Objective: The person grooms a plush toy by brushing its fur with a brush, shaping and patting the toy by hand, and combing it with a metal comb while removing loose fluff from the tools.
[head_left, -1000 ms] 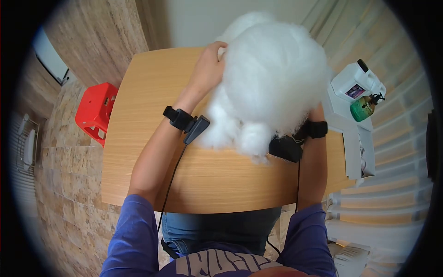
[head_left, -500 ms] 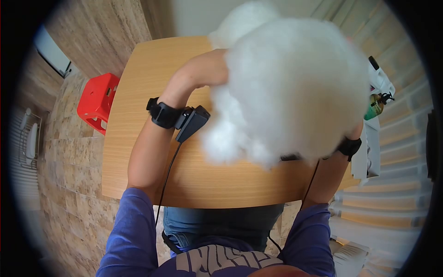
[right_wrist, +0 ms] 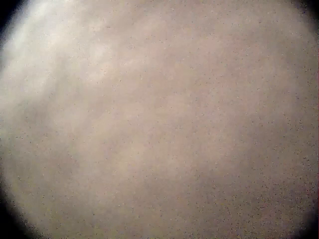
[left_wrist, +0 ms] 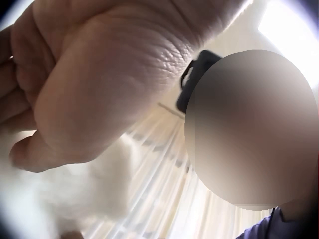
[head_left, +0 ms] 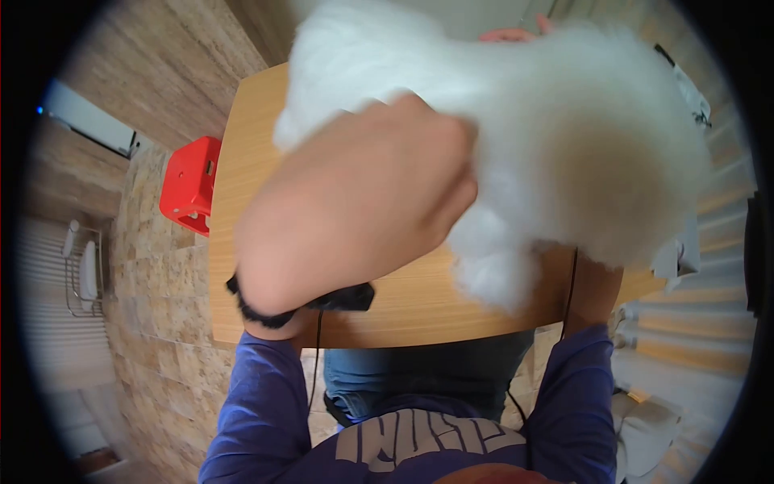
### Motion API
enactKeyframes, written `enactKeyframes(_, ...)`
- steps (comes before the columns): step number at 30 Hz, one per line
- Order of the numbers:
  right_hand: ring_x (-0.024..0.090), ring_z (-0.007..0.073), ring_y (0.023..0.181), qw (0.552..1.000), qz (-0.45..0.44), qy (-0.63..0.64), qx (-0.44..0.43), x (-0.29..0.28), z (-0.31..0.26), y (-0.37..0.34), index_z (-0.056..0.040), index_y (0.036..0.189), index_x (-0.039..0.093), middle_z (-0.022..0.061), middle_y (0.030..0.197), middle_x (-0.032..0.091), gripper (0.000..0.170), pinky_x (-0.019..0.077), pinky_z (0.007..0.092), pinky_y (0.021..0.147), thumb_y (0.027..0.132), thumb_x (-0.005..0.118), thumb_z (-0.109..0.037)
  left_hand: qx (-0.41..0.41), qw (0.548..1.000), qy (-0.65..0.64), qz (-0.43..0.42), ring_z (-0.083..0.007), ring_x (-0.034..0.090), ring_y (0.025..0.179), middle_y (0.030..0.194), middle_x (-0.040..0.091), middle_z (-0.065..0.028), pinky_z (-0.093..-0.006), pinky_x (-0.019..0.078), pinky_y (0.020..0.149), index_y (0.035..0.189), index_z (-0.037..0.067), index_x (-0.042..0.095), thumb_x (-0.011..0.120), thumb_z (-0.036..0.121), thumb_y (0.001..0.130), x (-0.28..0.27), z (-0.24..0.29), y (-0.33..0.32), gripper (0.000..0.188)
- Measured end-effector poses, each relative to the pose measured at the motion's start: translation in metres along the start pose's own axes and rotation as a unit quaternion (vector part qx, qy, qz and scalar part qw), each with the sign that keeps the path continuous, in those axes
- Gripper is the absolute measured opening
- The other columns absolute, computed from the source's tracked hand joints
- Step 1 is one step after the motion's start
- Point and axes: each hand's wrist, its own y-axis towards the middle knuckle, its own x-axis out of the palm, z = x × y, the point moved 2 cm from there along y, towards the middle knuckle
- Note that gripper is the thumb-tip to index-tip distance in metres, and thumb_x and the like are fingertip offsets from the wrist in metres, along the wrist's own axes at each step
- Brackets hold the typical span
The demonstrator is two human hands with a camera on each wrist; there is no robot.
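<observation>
Fluffy white fibre stuffing (head_left: pixel 492 89) fills the upper right of the head view, raised above the table in large soft wads. Close to the head camera, my left hand (head_left: pixel 379 181) shows its back, with its curled fingers and thumb at the stuffing's near edge. In the left wrist view its thumb (left_wrist: pixel 30 152) lies against the white stuffing (left_wrist: pixel 94 184). My right hand (head_left: pixel 512 35) supports the mass from beneath; a few fingers poke out at the far edge and the rest is hidden. Pale, blurred stuffing (right_wrist: pixel 159 119) covers the whole right wrist view.
The wooden table (head_left: pixel 419 310) stands before me. A red stool (head_left: pixel 189 185) is beyond its left side. At right, partly hidden by the stuffing, are a white jug (head_left: pixel 689 89) and a white box (head_left: pixel 685 250). Sheer curtains (head_left: pixel 677 355) hang along the right.
My left hand has come up from the stuffing's far left side, nearer the head camera. The stuffing has risen and spread wider, its large wad moving right. The right arm has shifted right.
</observation>
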Motion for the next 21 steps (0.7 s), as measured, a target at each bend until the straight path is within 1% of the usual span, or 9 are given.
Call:
enactKeyframes(2, 0.066, 0.0215, 0.112, 1.0, 0.019, 0.015, -0.008, -0.002, -0.006, 0.004, -0.0008, 0.136, 0.058, 0.0139, 0.128, 0.066, 0.042, 0.0541, 0.035, 0.093, 0.105, 0.057, -0.03, 0.025, 0.996, -0.043, 0.071, -0.0289, 0.074, 0.085, 0.09, 0.071, -0.0223, -0.0369, 0.0582, 0.077, 0.103, -0.006, 0.07, 0.059, 0.013, 0.097, -0.009, 0.002, 0.003, 0.023)
enactKeyframes(5, 0.066, 0.0213, 0.113, 0.997, 0.049, 0.053, -0.025, 0.007, -0.016, 0.018, -0.0007, 0.135, 0.058, 0.0138, 0.128, 0.066, 0.042, 0.0537, 0.035, 0.094, 0.105, 0.057, -0.03, 0.109, 0.846, -0.279, 0.442, -0.0351, 0.07, 0.092, 0.099, 0.071, -0.022, -0.0384, 0.0542, 0.088, 0.115, -0.008, 0.066, 0.045, 0.014, 0.106, -0.011, -0.012, 0.025, 0.031)
enactKeyframes(6, 0.066, 0.0213, 0.113, 0.996, 0.059, 0.064, -0.031, -0.001, -0.017, 0.032, -0.0006, 0.135, 0.058, 0.0137, 0.128, 0.066, 0.042, 0.0536, 0.035, 0.094, 0.105, 0.057, -0.03, 0.113, 0.854, -0.274, 0.427, -0.0351, 0.07, 0.092, 0.099, 0.071, -0.022, -0.0384, 0.0542, 0.088, 0.115, -0.008, 0.066, 0.045, 0.014, 0.106, -0.003, -0.004, 0.029, 0.031)
enactKeyframes(8, 0.065, 0.0212, 0.113, 0.994, 0.073, 0.075, -0.041, -0.018, -0.018, 0.039, -0.0006, 0.135, 0.058, 0.0137, 0.129, 0.066, 0.042, 0.0534, 0.035, 0.095, 0.105, 0.057, -0.03, 0.019, 0.913, -0.182, 0.363, -0.0405, 0.055, 0.134, 0.132, 0.065, -0.0257, -0.0476, 0.0369, 0.117, 0.138, -0.008, 0.055, 0.049, 0.021, 0.105, 0.013, 0.028, 0.043, 0.045)
enactKeyframes(10, 0.065, 0.0211, 0.114, 0.992, 0.084, 0.079, -0.048, -0.118, -0.003, 0.089, -0.0005, 0.135, 0.058, 0.0136, 0.129, 0.066, 0.042, 0.0532, 0.035, 0.095, 0.105, 0.057, -0.03, 0.211, 0.906, -0.223, 0.293, -0.0368, 0.054, 0.135, 0.136, 0.063, -0.0249, -0.0436, 0.0345, 0.119, 0.141, -0.007, 0.053, 0.042, 0.024, 0.109, 0.067, -0.009, 0.082, 0.047)
enactKeyframes(13, 0.065, 0.021, 0.114, 0.989, 0.104, 0.083, -0.061, -0.119, -0.003, 0.091, -0.0003, 0.135, 0.058, 0.0135, 0.13, 0.066, 0.042, 0.0529, 0.035, 0.096, 0.106, 0.057, -0.03, 0.158, 0.901, -0.094, 0.392, -0.039, 0.063, 0.108, 0.114, 0.067, -0.0242, -0.0431, 0.0461, 0.1, 0.128, -0.007, 0.058, 0.038, 0.011, 0.106, 0.098, -0.001, 0.076, 0.035)
enactKeyframes(16, 0.065, 0.0208, 0.115, 0.986, 0.118, 0.087, -0.076, -0.113, -0.009, 0.088, -0.0002, 0.135, 0.059, 0.0134, 0.13, 0.066, 0.042, 0.0526, 0.035, 0.097, 0.106, 0.056, -0.03, 0.15, 0.877, -0.107, 0.444, -0.0376, 0.064, 0.105, 0.118, 0.068, -0.0207, -0.047, 0.0449, 0.101, 0.13, -0.008, 0.059, 0.048, 0.012, 0.097, 0.103, 0.007, 0.071, 0.04)
enactKeyframes(17, 0.065, 0.0208, 0.115, 0.986, 0.12, 0.088, -0.081, -0.103, -0.013, 0.083, -0.0002, 0.135, 0.059, 0.0133, 0.13, 0.066, 0.042, 0.0525, 0.035, 0.097, 0.106, 0.056, -0.03, 0.149, 0.91, -0.089, 0.376, -0.044, 0.047, 0.134, 0.15, 0.047, -0.028, -0.0527, 0.0294, 0.117, 0.145, -0.012, 0.044, 0.046, 0.01, 0.096, 0.109, 0.001, 0.063, 0.053)
enactKeyframes(21, 0.064, 0.0206, 0.116, 0.984, 0.119, 0.101, -0.088, -0.073, -0.02, 0.071, 0.0, 0.135, 0.059, 0.0132, 0.131, 0.065, 0.042, 0.0521, 0.035, 0.098, 0.106, 0.056, -0.03, 0.147, 0.919, 0.01, 0.365, -0.0507, 0.034, 0.146, 0.157, 0.036, -0.0316, -0.0572, 0.0274, 0.119, 0.142, -0.014, 0.045, 0.047, 0.011, 0.096, 0.129, -0.009, 0.038, 0.052)
